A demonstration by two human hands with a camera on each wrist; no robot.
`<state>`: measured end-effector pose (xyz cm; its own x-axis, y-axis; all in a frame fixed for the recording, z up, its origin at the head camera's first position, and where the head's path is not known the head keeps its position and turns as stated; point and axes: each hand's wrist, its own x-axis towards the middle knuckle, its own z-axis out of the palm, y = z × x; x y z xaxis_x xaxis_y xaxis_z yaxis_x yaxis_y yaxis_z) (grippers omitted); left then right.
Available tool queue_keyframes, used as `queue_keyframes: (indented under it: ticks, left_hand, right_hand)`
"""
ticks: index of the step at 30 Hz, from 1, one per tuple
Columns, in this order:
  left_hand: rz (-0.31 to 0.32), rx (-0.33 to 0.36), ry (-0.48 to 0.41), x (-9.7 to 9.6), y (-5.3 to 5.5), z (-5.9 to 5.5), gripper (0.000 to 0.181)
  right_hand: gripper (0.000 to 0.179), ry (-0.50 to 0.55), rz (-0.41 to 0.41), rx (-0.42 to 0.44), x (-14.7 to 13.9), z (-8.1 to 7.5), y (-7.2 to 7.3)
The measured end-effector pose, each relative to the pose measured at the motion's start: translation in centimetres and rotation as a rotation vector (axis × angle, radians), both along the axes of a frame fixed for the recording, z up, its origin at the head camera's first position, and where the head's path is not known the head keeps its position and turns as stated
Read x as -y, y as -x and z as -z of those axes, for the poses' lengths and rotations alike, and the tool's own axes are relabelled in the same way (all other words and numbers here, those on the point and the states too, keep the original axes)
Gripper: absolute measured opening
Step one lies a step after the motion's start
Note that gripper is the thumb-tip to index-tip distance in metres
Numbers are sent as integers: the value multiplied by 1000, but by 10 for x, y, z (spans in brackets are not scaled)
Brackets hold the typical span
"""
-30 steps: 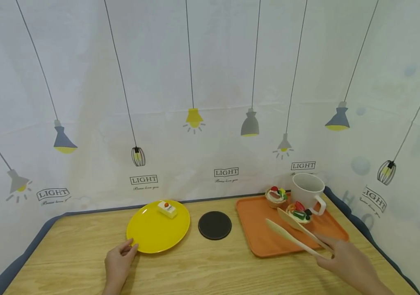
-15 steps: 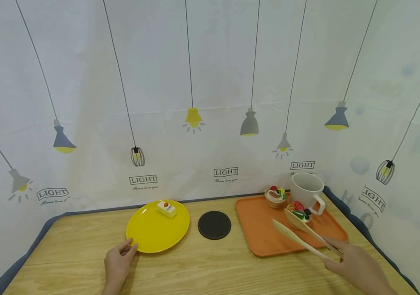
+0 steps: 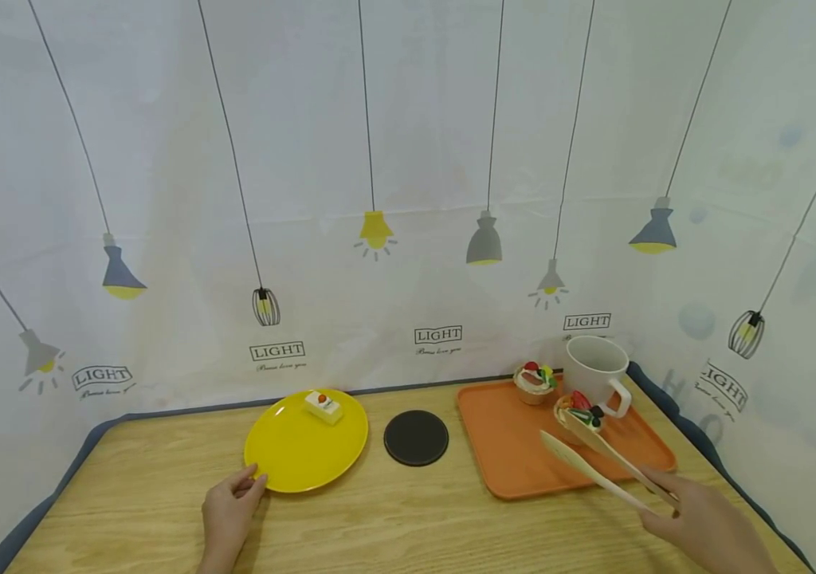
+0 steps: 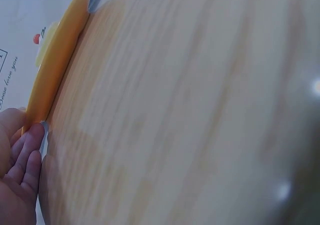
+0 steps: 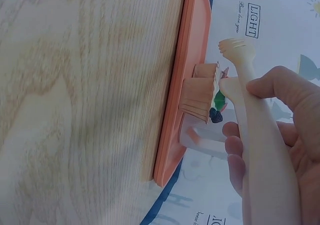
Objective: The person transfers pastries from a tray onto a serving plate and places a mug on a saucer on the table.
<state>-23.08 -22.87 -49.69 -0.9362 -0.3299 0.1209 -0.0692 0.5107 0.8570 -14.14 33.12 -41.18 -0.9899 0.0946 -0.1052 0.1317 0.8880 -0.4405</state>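
At the table's left, my left hand (image 3: pixel 230 506) pinches the near rim of a yellow plate (image 3: pixel 293 454), thumb above and fingers under the edge in the left wrist view. A small white cake piece (image 3: pixel 323 409) with a red topping sits toward the plate's far side. My right hand (image 3: pixel 709 522) grips pale tongs (image 5: pixel 270 160), their tips spread over the orange tray (image 3: pixel 511 450). One tong arm overlaps the nearer fruit tart (image 3: pixel 567 408) in the head view; the other lies left of it. Behind stands a second tart (image 3: pixel 531 387), close to a white mug (image 3: pixel 593 365).
A round black coaster (image 3: pixel 416 438) lies between plate and tray on the wooden table (image 3: pixel 394 522). A white cloth (image 3: pixel 422 279) printed with hanging lamps rises behind the table and at its sides.
My right hand and the tongs have shifted to the right, bringing the tong tips over toward the nearer tart. The left hand and the plate stay put.
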Motion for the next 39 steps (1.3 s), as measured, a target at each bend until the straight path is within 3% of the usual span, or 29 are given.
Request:
queue_keyframes:
  ticks: [7, 15, 25, 33, 39]
  left_hand:
    - [2, -13, 4, 0, 0, 0, 35]
    - [-10, -21, 20, 0, 0, 1, 34]
    - [-5, -29, 18, 0, 1, 1, 33]
    - [1, -21, 8, 0, 0, 0, 34]
    - [7, -9, 2, 0, 0, 0, 35]
  right_hand:
    - [61, 25, 10, -16, -5, 1, -5]
    - [73, -17, 1, 82, -13, 4, -6]
    - [72, 19, 21, 78, -22, 5, -8]
    - [79, 5, 11, 140, -33, 5, -8]
    - [80, 22, 59, 156, -40, 13, -6]
